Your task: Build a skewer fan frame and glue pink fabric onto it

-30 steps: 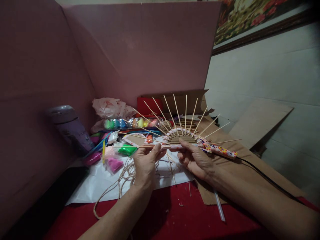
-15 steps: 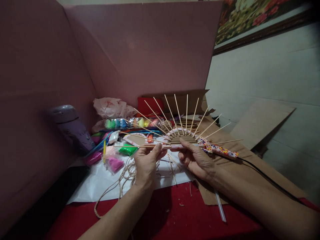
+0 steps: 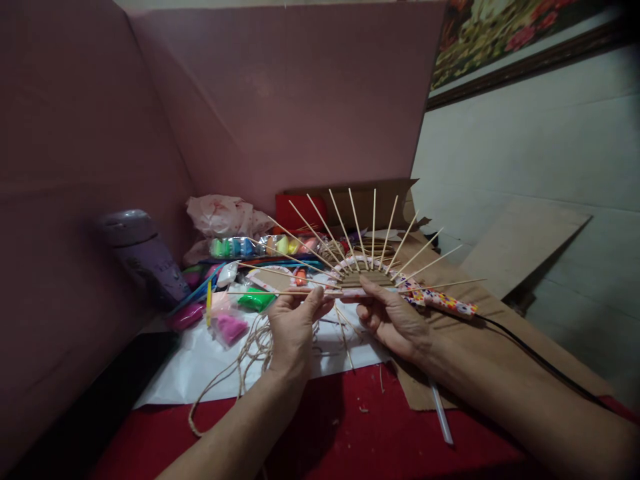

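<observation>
Both my hands hold up a half-round cardboard piece (image 3: pixel 361 278) from which several thin wooden skewers (image 3: pixel 373 227) fan out like rays. My left hand (image 3: pixel 294 328) pinches its left end, where one skewer sticks out sideways. My right hand (image 3: pixel 391 320) grips the flat lower edge, thumb on top and fingers curled beneath. Loops of brown twine (image 3: pixel 246 353) hang and lie on the white paper (image 3: pixel 200 367) just under my left hand.
A flower-patterned glue gun (image 3: pixel 440 301) with a black cord (image 3: pixel 540 360) lies on brown cardboard at right. Bags of coloured clay (image 3: pixel 250 300), a purple bottle (image 3: pixel 143 257) and a cardboard box (image 3: pixel 365 200) crowd the back. Pink boards wall the left and rear. A red cloth (image 3: pixel 350 433) covers the table.
</observation>
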`<state>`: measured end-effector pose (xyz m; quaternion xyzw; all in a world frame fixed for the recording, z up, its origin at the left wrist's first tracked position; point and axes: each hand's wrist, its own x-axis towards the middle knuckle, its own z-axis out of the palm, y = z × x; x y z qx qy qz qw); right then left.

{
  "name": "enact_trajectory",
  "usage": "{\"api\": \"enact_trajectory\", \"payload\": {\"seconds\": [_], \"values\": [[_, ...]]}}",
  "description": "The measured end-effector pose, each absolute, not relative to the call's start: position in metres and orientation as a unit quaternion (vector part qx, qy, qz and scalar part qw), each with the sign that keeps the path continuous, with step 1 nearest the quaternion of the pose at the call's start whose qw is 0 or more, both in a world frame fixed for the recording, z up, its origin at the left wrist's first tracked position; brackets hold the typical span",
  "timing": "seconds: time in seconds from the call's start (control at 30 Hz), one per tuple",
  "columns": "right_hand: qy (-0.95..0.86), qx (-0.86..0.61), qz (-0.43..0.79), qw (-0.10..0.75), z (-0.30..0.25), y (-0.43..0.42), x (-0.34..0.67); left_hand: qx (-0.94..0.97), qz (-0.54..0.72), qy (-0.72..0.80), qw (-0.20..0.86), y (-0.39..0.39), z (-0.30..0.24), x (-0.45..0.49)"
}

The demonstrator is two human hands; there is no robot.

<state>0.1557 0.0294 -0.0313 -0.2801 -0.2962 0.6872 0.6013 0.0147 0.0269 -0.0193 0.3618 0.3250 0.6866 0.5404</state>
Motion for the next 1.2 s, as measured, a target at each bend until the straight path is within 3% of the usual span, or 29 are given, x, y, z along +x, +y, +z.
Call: {"api": "enact_trajectory", "payload": {"seconds": [1.2], "values": [[-0.286, -0.275, 0.697, 0.597, -0.0334, 0.0309, 0.1564, 0.365, 0.686, 0.331, 0.536, 0.0273, -0.0209, 0.0151]]}}
